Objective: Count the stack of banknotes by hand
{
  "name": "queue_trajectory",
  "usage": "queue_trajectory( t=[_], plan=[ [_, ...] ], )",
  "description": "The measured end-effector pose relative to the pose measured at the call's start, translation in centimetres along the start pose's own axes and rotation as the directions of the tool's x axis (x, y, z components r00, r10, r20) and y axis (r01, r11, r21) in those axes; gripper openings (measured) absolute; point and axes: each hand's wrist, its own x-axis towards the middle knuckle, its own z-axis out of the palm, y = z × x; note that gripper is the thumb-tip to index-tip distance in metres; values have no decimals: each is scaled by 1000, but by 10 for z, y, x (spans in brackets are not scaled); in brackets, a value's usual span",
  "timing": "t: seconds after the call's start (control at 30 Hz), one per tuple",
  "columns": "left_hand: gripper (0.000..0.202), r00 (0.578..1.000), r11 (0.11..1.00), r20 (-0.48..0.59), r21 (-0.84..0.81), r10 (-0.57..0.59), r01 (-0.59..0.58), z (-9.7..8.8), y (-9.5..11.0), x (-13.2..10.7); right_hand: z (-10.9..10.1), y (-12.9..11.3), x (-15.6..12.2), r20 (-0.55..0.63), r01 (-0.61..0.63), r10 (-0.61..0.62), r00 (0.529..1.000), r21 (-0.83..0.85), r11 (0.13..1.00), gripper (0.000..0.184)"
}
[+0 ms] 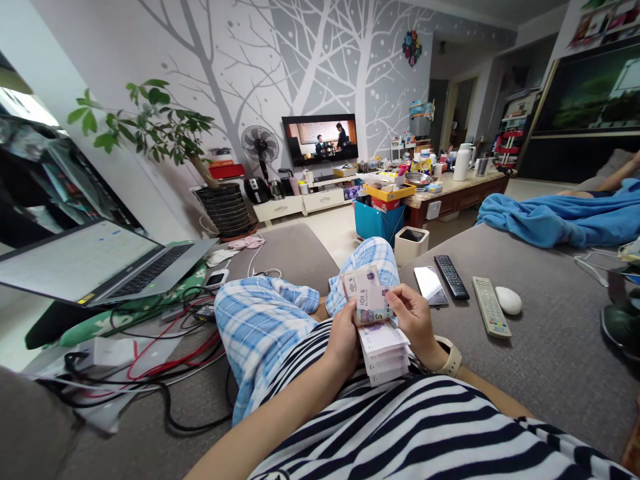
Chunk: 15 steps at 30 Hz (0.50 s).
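A bundle of banknotes [373, 308] is held over my lap, with several notes fanned out and hanging down below it. My left hand [344, 340] is closed round the left side of the bundle, its thumb on the front. With finger and thumb, my right hand [411, 321] pinches the right edge of a front note, which shows a "5". The fanned lower notes [384, 343] rest between my wrists, against the striped shirt [370, 427]. Blue checked trousers [273, 320] cover my bent legs. The fingers behind the notes are hidden.
Right of me on the grey sofa lie a phone [431, 285], a black remote [451, 277], a beige remote [491, 307] and a white mouse [509, 300]. An open laptop [145, 267] and tangled cables [165, 393] are at left. Another person's arm [620, 175] shows beside a blue blanket [565, 212].
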Motion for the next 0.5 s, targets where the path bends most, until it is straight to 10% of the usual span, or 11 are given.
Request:
queue_trajectory(
  t=[0.5],
  plan=[
    [27, 1000, 1000, -5, 9, -7, 7, 1, 2, -2, 0, 1, 0, -12, 6, -7, 1000, -18, 1000, 26]
  ],
)
